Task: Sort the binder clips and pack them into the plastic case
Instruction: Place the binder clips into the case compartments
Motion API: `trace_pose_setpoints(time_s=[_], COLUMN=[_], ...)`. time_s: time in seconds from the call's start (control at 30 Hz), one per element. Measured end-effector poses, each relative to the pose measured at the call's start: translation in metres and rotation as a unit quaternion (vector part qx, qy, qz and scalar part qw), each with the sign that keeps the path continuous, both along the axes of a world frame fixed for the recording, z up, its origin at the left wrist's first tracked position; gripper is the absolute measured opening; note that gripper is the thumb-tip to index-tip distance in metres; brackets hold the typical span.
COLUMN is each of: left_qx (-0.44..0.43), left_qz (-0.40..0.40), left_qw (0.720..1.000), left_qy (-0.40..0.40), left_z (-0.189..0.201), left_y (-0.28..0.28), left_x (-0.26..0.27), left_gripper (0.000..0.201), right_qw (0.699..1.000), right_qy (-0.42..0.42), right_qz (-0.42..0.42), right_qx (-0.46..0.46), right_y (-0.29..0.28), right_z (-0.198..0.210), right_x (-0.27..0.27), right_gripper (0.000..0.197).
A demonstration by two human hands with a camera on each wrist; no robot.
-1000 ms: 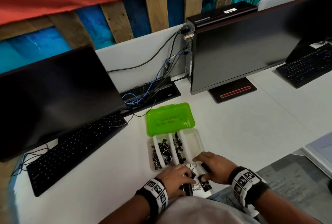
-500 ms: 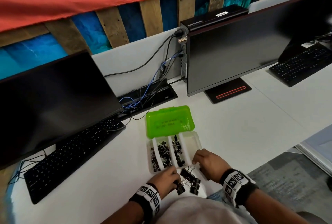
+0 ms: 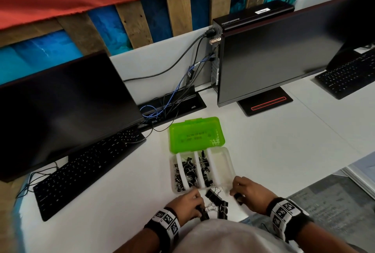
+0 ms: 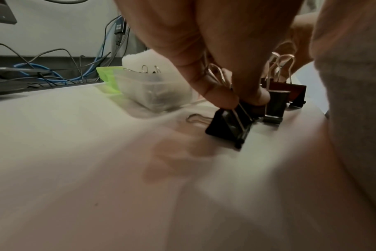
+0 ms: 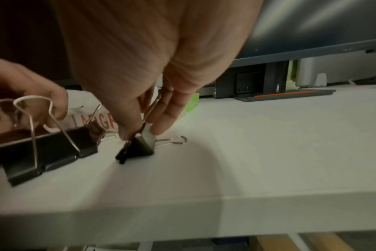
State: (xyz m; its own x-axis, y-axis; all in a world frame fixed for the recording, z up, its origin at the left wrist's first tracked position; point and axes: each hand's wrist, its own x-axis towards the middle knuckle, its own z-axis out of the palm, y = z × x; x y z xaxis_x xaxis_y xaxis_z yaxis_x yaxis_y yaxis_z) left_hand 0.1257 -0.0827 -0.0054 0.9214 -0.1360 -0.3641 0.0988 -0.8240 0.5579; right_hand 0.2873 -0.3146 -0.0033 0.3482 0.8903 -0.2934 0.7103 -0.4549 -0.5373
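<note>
At the near edge of the white tabletop (image 3: 284, 151), the left hand (image 3: 186, 204) pinches a large black binder clip (image 4: 230, 125) and the right hand (image 3: 249, 194) pinches another binder clip (image 5: 137, 147). More loose clips (image 3: 218, 202) lie between them, just near the open plastic case (image 3: 221, 163) with its green lid (image 3: 196, 134).

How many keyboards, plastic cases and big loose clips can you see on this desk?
Large loose binder clips: 4
Plastic case: 1
Keyboards: 2
Total: 7
</note>
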Motion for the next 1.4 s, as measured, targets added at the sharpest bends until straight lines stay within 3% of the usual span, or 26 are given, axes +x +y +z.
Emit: trace_pose_setpoints(time_s=[0.13, 0.27, 0.4, 0.5, 0.57, 0.7, 0.83, 1.0, 1.17, 1.23, 1.3, 1.4], left_qx=[-0.021, -0.02, -0.027, -0.024, -0.024, 0.0, 0.001, 0.036, -0.015, -0.051, -0.085, -0.109], left_qz=[-0.001, 0.003, 0.001, -0.013, -0.037, -0.058, -0.048, -0.114, -0.042, 0.014, 0.064, 0.089], left_qw=[1.0, 1.0, 0.999, 0.999, 0.999, 0.998, 0.999, 0.993, 0.999, 0.998, 0.992, 0.985], left_qy=[-0.007, -0.02, -0.037, -0.027, -0.019, 0.017, 0.023, 0.025, -0.006, -0.03, -0.061, -0.095], left_z=[-0.001, 0.001, 0.009, 0.007, 0.009, 0.009, 0.006, 0.014, 0.011, 0.016, 0.021, 0.029], left_y=[0.006, 0.013, 0.014, 0.012, 0.011, 0.008, 0.009, -0.003, 0.002, 0.009, 0.016, 0.023], left_x=[-0.002, -0.007, -0.011, -0.014, -0.012, -0.011, -0.014, -0.004, -0.006, -0.007, -0.009, -0.007], left_gripper=[0.002, 0.009, 0.012, 0.03, 0.029, 0.024, 0.047, 0.02, 0.014, 0.011, 0.013, 0.014], right_qw=[0.997, 0.986, 0.967, 0.961, 0.96, 0.971, 0.979, 0.976, 0.974, 0.99, 0.996, 0.987], right_qy=[0.059, 0.112, 0.077, 0.048, 0.045, 0.027, 0.009, 0.008, -0.026, 0.037, 0.087, 0.138], right_qz=[-0.039, -0.111, -0.207, -0.257, -0.266, -0.233, -0.201, -0.212, -0.158, -0.077, 0.018, 0.057], right_qx=[-0.014, 0.048, 0.126, 0.091, 0.07, 0.039, 0.008, 0.039, 0.16, 0.117, 0.025, -0.053], right_y=[0.006, 0.018, 0.045, 0.069, 0.083, 0.103, 0.109, 0.111, 0.107, 0.102, 0.098, 0.094], right_z=[0.008, 0.038, 0.045, 0.032, 0.027, 0.02, 0.013, 0.024, 0.063, 0.078, 0.08, 0.069], right_x=[0.006, 0.022, 0.043, 0.052, 0.053, 0.048, 0.047, 0.049, 0.021, 0.003, -0.012, -0.02], right_gripper=[0.024, 0.02, 0.024, 0.023, 0.023, 0.023, 0.023, 0.03, 0.026, 0.024, 0.037, 0.06])
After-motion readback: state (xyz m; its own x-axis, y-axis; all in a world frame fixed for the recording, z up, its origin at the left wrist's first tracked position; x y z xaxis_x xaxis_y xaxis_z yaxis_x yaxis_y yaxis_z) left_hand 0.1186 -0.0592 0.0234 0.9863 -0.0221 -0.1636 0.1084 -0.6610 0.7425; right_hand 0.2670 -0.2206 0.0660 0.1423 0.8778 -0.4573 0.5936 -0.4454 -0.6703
